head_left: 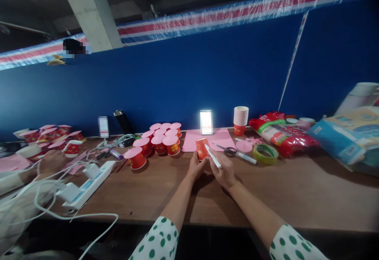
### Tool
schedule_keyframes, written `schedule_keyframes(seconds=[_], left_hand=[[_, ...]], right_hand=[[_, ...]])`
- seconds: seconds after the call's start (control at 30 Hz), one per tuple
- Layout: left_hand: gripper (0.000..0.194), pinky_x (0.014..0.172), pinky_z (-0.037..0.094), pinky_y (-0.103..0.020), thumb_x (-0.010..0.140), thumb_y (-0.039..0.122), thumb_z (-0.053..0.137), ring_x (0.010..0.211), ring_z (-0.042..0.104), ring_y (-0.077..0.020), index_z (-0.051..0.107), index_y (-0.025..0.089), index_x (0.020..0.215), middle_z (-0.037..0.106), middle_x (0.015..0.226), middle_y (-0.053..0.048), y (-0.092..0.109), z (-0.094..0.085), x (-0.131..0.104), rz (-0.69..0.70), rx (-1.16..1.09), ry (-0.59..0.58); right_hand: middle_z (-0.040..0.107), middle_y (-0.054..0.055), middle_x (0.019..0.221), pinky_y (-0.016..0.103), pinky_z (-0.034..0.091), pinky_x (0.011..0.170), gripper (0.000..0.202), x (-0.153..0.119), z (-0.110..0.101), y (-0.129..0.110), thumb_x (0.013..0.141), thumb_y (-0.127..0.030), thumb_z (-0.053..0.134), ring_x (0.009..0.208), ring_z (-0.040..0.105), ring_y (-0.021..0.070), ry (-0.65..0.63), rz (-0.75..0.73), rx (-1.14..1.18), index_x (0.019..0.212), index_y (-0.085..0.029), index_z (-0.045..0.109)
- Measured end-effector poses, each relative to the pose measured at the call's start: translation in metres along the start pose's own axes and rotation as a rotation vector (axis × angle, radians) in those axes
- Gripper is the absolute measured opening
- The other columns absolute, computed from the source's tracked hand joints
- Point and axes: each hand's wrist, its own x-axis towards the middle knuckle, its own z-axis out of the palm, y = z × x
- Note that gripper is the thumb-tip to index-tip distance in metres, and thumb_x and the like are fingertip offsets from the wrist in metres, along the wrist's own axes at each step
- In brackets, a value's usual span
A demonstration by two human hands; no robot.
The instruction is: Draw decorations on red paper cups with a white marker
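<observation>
My left hand [197, 166] is closed around the lower part of a red paper cup [202, 147] with gold print, just above the brown table. In my right hand [224, 170] is a white pen [215, 159], slanting with its upper-left end against or close to the cup's right side; whether it touches cannot be told. Behind the cup lies a pink paper sheet [223, 138]. Scissors [226, 149] and a white marker [246, 158] rest to the right of my right hand.
Red cups topped with pink discs [159, 138] stand left. A power strip [89, 187] and a person's hand [53, 162] are further left. Rightward are stacked cups [241, 120], tape [265, 154], red packages [280, 131] and a blue bag [348, 137]. A lit phone [206, 122] stands behind.
</observation>
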Motion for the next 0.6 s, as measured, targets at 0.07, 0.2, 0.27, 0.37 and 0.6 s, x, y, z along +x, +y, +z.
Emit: schedule_keyframes(seconds=[0.07, 0.2, 0.27, 0.37, 0.6], left_hand=[[0.046, 0.068, 0.049, -0.025, 0.067, 0.034, 0.069, 0.075, 0.061, -0.0145, 0.053, 0.017, 0.106, 0.066, 0.094, -0.006, 0.0006, 0.0, -0.0002, 0.001, 0.019, 0.005], [0.048, 0.069, 0.049, -0.026, 0.066, 0.035, 0.07, 0.075, 0.061, -0.0149, 0.053, 0.016, 0.107, 0.066, 0.094, -0.007, 0.002, -0.0002, -0.0005, 0.012, 0.008, -0.009], [0.047, 0.07, 0.049, -0.026, 0.066, 0.034, 0.07, 0.077, 0.061, -0.0152, 0.053, 0.016, 0.106, 0.066, 0.093, -0.007, 0.0027, -0.0003, -0.0006, 0.017, 0.001, -0.012], [0.047, 0.067, 0.049, -0.024, 0.067, 0.034, 0.069, 0.074, 0.061, -0.0145, 0.053, 0.016, 0.108, 0.066, 0.092, -0.006, 0.0035, -0.0001, -0.0006, 0.009, 0.009, -0.003], [0.043, 0.066, 0.048, -0.022, 0.067, 0.031, 0.068, 0.073, 0.061, -0.0135, 0.055, 0.017, 0.105, 0.067, 0.09, -0.005, 0.0057, 0.0007, -0.0015, 0.012, 0.023, 0.007]], right_hand=[[0.064, 0.012, 0.112, 0.038, 0.051, 0.088, 0.035, -0.0001, -0.0002, -0.0001, 0.091, -0.027, 0.044, 0.102, 0.061, 0.0226, -0.004, 0.0, 0.002, 0.124, -0.017, 0.052], [0.064, 0.012, 0.112, 0.037, 0.051, 0.087, 0.035, 0.0, -0.0005, -0.0005, 0.091, -0.026, 0.045, 0.101, 0.061, 0.0223, -0.016, 0.004, 0.004, 0.124, -0.018, 0.052], [0.064, 0.012, 0.112, 0.037, 0.051, 0.087, 0.034, 0.0002, -0.0005, -0.0007, 0.09, -0.025, 0.046, 0.101, 0.061, 0.0223, -0.015, 0.002, 0.003, 0.123, -0.018, 0.052], [0.065, 0.012, 0.11, 0.037, 0.051, 0.086, 0.035, 0.0007, -0.0005, -0.001, 0.09, -0.025, 0.046, 0.099, 0.062, 0.022, -0.008, -0.002, 0.003, 0.124, -0.018, 0.052], [0.065, 0.012, 0.108, 0.036, 0.052, 0.085, 0.036, 0.0005, -0.0001, -0.0003, 0.091, -0.027, 0.045, 0.098, 0.063, 0.0222, -0.004, -0.006, -0.003, 0.124, -0.017, 0.052]])
